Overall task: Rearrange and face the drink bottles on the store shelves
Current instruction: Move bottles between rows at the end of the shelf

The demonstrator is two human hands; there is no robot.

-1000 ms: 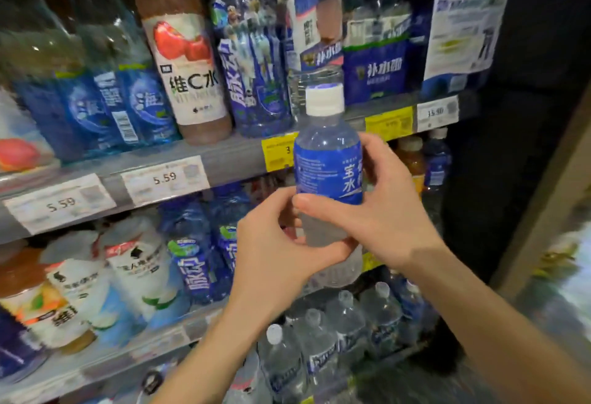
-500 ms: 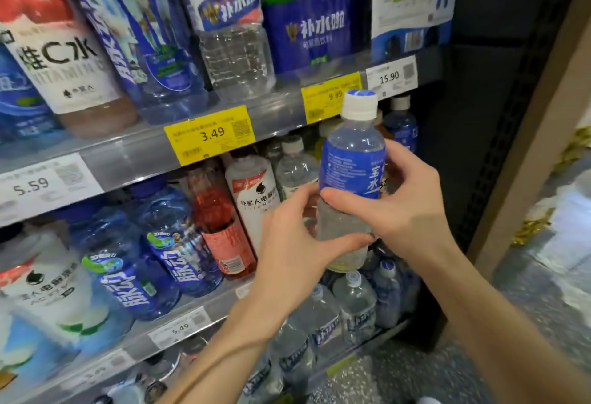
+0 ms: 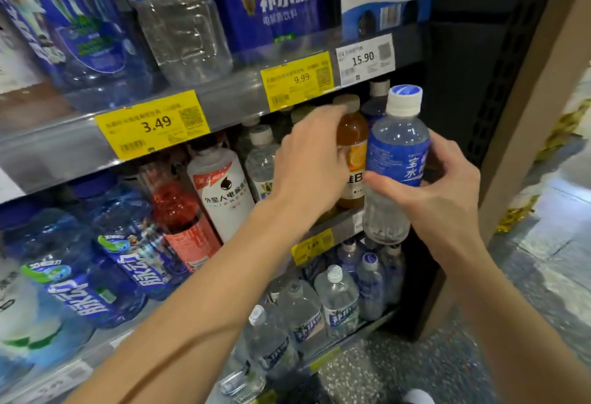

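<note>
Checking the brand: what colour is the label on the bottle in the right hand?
Blue with white characters, on the held bottle; head view.

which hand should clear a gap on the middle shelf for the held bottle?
Left hand: likely, since it holds nothing and reaches at the amber orange-labelled bottle. Right hand grips the clear blue-labelled bottle.

Middle shelf right end crowded: amber bottle, clear bottles block entry.

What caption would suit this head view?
Right hand holds a blue-label bottle while left hand reaches to an amber bottle.
</note>
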